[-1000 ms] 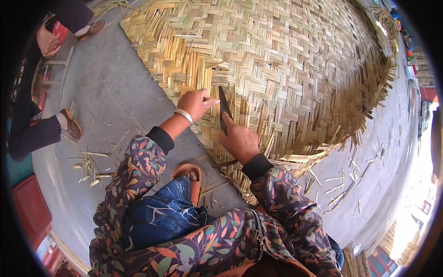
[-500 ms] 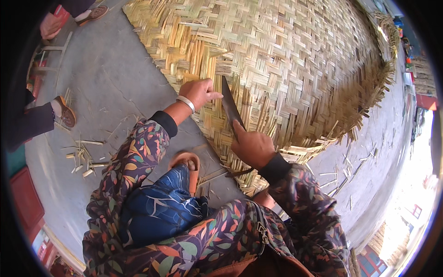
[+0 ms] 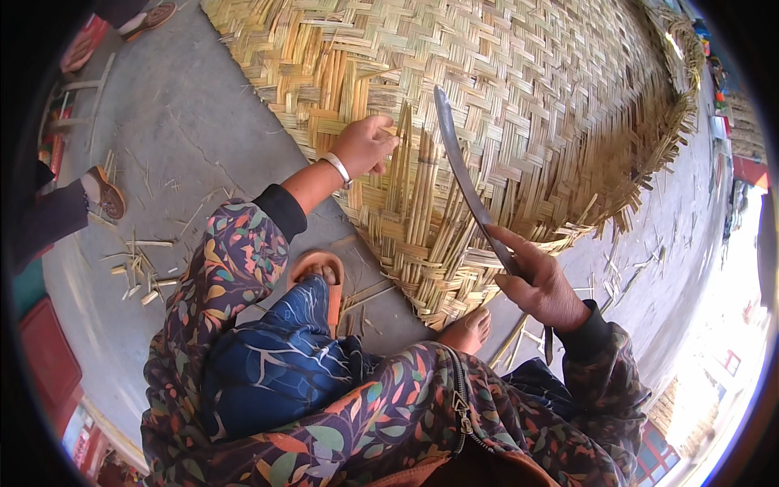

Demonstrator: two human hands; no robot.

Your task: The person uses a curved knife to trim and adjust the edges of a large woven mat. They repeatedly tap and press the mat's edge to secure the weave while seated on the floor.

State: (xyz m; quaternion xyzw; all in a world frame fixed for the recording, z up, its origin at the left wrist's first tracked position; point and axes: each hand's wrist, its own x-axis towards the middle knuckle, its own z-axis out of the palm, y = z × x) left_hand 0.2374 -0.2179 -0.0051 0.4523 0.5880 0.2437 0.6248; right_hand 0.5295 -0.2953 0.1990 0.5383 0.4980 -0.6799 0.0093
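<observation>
A long curved knife is in my right hand, which closes round its lower end. The dark blade points up and away over a large woven reed mat. My left hand, with a silver bangle at the wrist, is over the mat's left edge. Its fingers are bent in beside some upright loose reed strips; whether a strip is pinched in them is hidden. More strip ends stick out between my left hand and the blade. The mat's near corner is folded over into a woven edge.
My sandalled foot and my bare foot flank the mat's near corner. Cut reed scraps litter the grey floor. At the far left another person's shoe and hand show. The mat's right rim curls up.
My right hand has drawn back to the right with the knife, away from the strips. My left hand has shifted slightly up and right, its fingers now bent in.
</observation>
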